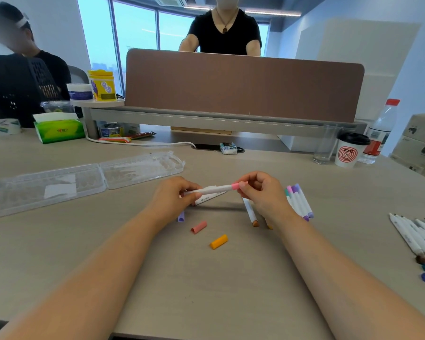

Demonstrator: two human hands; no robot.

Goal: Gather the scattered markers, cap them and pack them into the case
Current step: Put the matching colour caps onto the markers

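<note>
Now L hand (179, 196) grips marker (211, 189), R hand (260, 192) pinches its pink cap (236, 186); axis runs left-right, open case (88, 179) lies left, nearer L.

Setting: open-plan office.
- Long pale shared desk (206, 278), with a brown partition screen (243, 87) on a grey rail.
- Desk cable port (206, 146), white cable (142, 143) running to it.
- Black mesh chair (15, 82); one person (52, 67) at the left, another (225, 33) behind the screen.
- Full-height windows (133, 33); ceiling air-conditioning unit (168, 0).
- Desk clutter: tissue pack (58, 130), tape roll (4, 126), takeaway coffee cup (349, 150), water bottle (380, 128), stacked cardboard boxes (420, 141).
</note>
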